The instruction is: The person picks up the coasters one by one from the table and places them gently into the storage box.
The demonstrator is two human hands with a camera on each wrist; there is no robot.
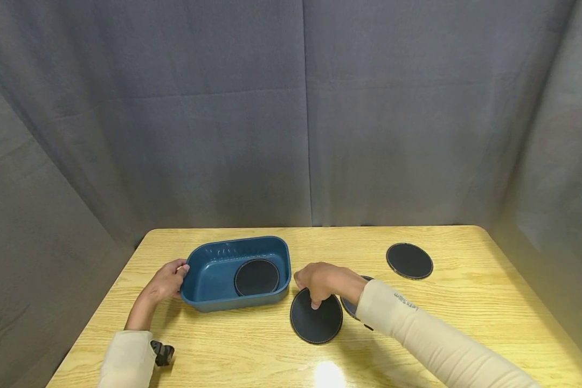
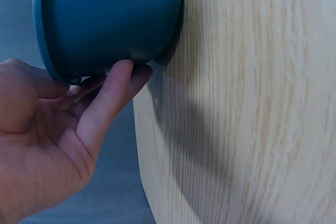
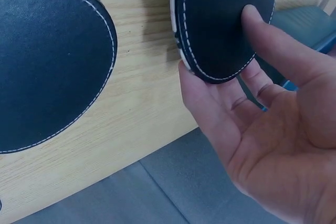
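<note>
A blue plastic tub point(image 1: 208, 272) stands on the wooden table point(image 1: 465, 323), left of the middle, with a round black coaster point(image 1: 256, 277) lying inside it. My left hand point(image 1: 167, 280) holds the tub's left end. In the left wrist view its fingers point(image 2: 113, 95) lie against the tub's outer wall point(image 2: 110, 19). My right hand point(image 1: 322, 280) pinches a second black coaster point(image 1: 317, 318) just right of the tub. In the right wrist view the thumb point(image 3: 257, 24) lies on that coaster's face point(image 3: 226, 19), the fingers are under its raised edge, and a third coaster point(image 3: 47, 61) lies flat beside it.
The third coaster point(image 1: 349, 308) is mostly hidden under my right wrist. One more black coaster point(image 1: 409, 261) lies apart at the back right. Grey curtains point(image 1: 300, 118) close in the back and both sides. A black strap piece point(image 1: 162, 353) sits at my left sleeve.
</note>
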